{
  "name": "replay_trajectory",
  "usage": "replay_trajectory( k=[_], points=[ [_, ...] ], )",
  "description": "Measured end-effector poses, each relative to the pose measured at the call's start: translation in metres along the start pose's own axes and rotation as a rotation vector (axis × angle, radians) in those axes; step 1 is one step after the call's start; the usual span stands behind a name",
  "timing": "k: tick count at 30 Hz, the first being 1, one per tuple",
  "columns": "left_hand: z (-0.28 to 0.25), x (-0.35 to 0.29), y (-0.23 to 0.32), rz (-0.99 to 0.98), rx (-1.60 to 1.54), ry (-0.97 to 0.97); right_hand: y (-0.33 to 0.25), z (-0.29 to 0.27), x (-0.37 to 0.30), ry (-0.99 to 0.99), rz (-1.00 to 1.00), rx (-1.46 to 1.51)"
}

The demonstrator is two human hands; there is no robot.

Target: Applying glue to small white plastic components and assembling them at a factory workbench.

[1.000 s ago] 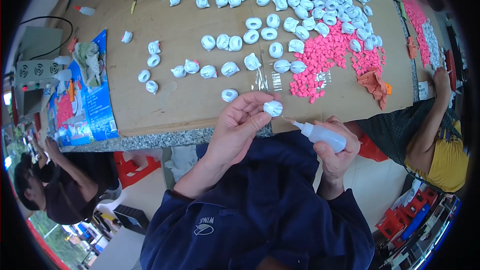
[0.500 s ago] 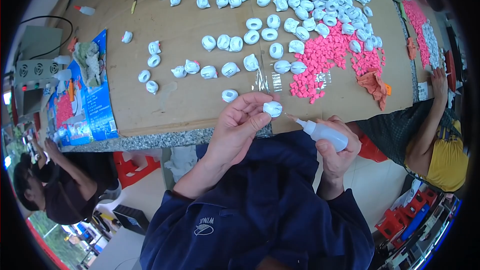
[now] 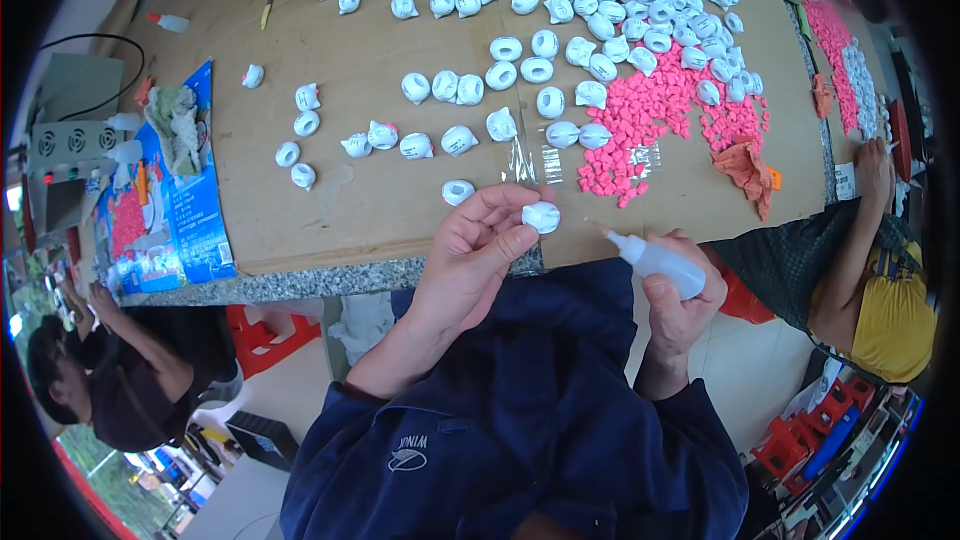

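Note:
Between the thumb and fingers of my left hand (image 3: 478,248) is a small white rounded plastic piece (image 3: 541,217). My right hand (image 3: 686,298) is wrapped round a translucent squeeze bottle (image 3: 662,265). The bottle lies tilted, its thin nozzle pointing up and left toward the white piece, with a gap between them. Just beyond my left hand, a similar white piece (image 3: 458,192) rests on the cardboard. Small pink pieces (image 3: 640,110) lie heaped on the far side of the bottle, next to many more white pieces (image 3: 655,10).
Cardboard (image 3: 380,220) covers the table up to its speckled stone edge (image 3: 290,285). An orange cloth (image 3: 745,175) lies at the right. At the left are a blue printed sheet (image 3: 200,210), a rag (image 3: 178,130) and a knife (image 3: 269,2). Co-workers sit on both sides.
My right hand has drawn the bottle slightly to the right, widening the gap between nozzle and white piece. My left hand has barely moved and keeps its hold.

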State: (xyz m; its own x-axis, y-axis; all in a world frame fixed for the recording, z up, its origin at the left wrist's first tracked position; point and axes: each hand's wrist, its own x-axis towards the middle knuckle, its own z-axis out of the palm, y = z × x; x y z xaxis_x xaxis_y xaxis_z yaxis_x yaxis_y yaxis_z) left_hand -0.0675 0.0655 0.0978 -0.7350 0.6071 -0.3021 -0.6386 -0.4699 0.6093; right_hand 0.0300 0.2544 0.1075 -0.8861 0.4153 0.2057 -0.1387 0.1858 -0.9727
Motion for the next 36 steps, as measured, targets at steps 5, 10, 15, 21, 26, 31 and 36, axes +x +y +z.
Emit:
replay_trajectory(
  k=[5, 10, 15, 21, 26, 31, 36],
  points=[
    [-0.001, -0.003, -0.001, 0.019, 0.072, 0.021, 0.009, -0.009, 0.006, 0.233, 0.153, 0.089],
    [0.0, -0.009, -0.002, 0.008, 0.123, 0.029, 0.034, -0.014, 0.033, 0.286, 0.059, -0.163],
    [0.002, -0.009, -0.004, -0.001, 0.14, 0.025, 0.031, -0.012, 0.038, 0.34, -0.057, -0.33],
    [0.004, -0.008, -0.006, 0.005, 0.147, 0.001, 0.015, 0.0, 0.012, 0.152, -0.227, -0.577],
    [0.007, -0.009, -0.006, 0.012, 0.175, -0.01, 0.014, 0.014, 0.023, 0.031, -0.154, -0.697],
    [0.007, -0.009, -0.008, 0.041, 0.182, -0.026, 0.011, 0.018, 0.026, -0.005, -0.15, -0.747],
    [0.005, -0.009, -0.01, 0.086, 0.219, -0.027, 0.01, 0.02, 0.028, -0.028, -0.178, -0.756]
  ],
)
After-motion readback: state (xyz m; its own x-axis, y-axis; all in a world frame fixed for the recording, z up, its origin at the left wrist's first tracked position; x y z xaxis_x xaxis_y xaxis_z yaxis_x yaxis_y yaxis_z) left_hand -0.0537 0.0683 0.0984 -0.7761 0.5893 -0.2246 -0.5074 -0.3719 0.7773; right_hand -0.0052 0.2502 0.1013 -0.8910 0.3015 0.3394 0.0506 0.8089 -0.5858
